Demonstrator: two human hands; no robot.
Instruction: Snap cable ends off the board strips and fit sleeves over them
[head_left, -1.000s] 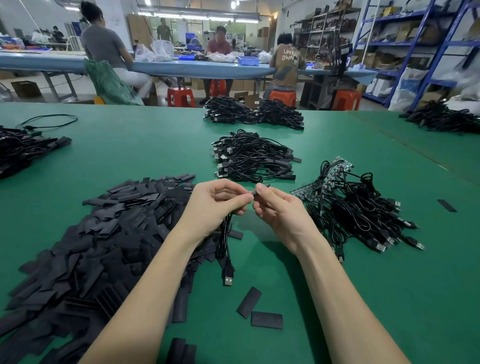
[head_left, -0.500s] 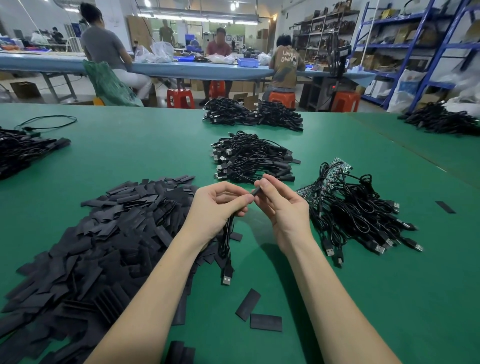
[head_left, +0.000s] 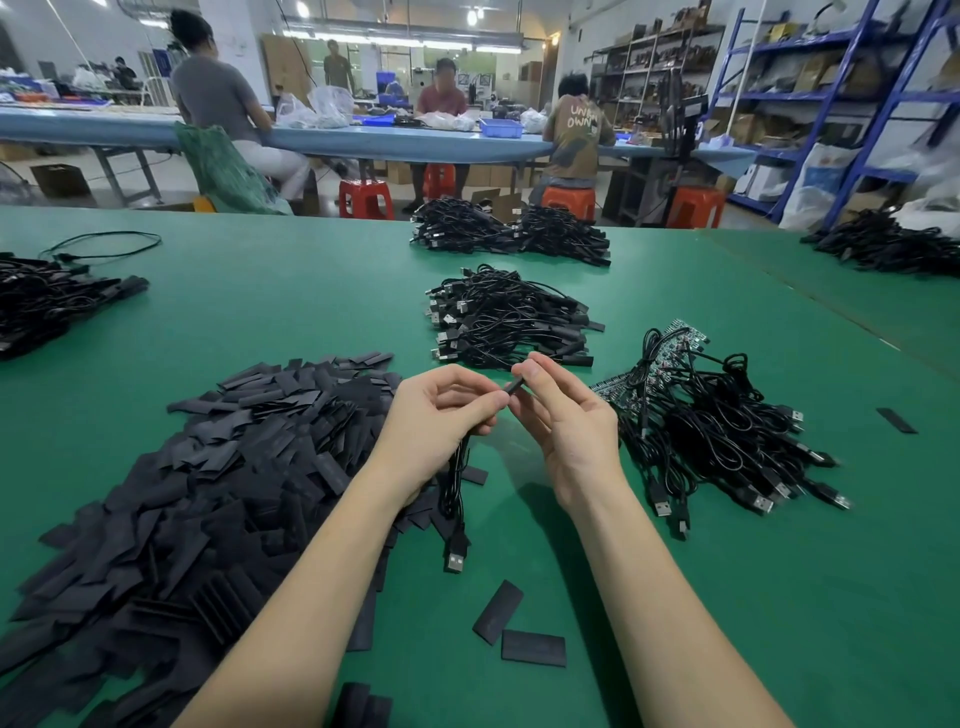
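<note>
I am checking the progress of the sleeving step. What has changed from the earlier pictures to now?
Very little. The right hand tilted upward, lifting the black sleeve a little while the left hand kept gripping the cable. Nothing was picked up or released. The sleeve heap, the cable piles and the two loose sleeves stayed in place.

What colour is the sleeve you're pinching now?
Black, a matte sleeve between both hands' fingertips, seen in the head view.
</note>
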